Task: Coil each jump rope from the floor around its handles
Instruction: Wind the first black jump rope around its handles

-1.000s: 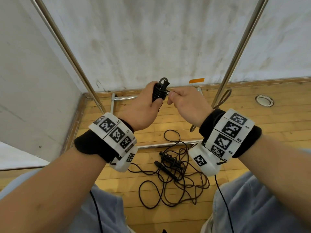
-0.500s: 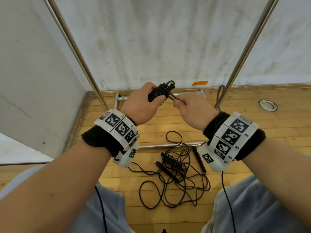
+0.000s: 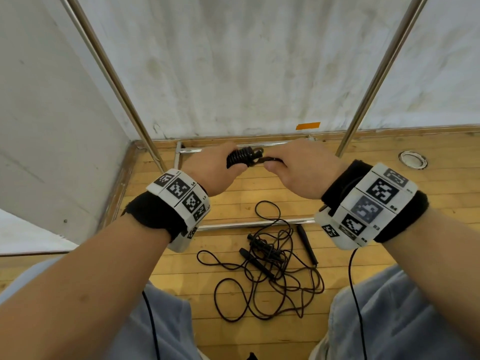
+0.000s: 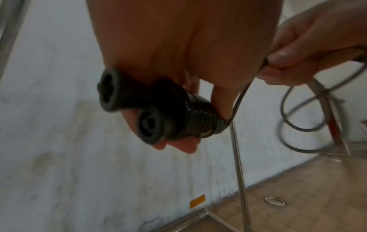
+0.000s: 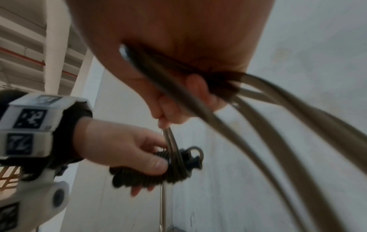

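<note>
You are gripping the paired handles (image 4: 137,113) of one jump rope in your left hand (image 3: 210,170), just above the middle of the head view, with your fingers (image 4: 222,97) curling round the tight coil (image 3: 240,158) wrapped on them. Your right hand (image 3: 301,170) is sitting just beside it, to its right in the frame, pinching the loose tail of the rope (image 4: 248,83) between thumb and fingertips, with a spare loop (image 4: 309,109) hanging off beyond. The handles' long axis is running roughly left to right toward your right hand, so the tail is leaving the coil's right end at a short slant; the last turns probably need your right hand to circle that axis. More ropes (image 3: 265,271) are lying tangled on the floor (image 3: 389,203), lower centre, between your knees.
</note>
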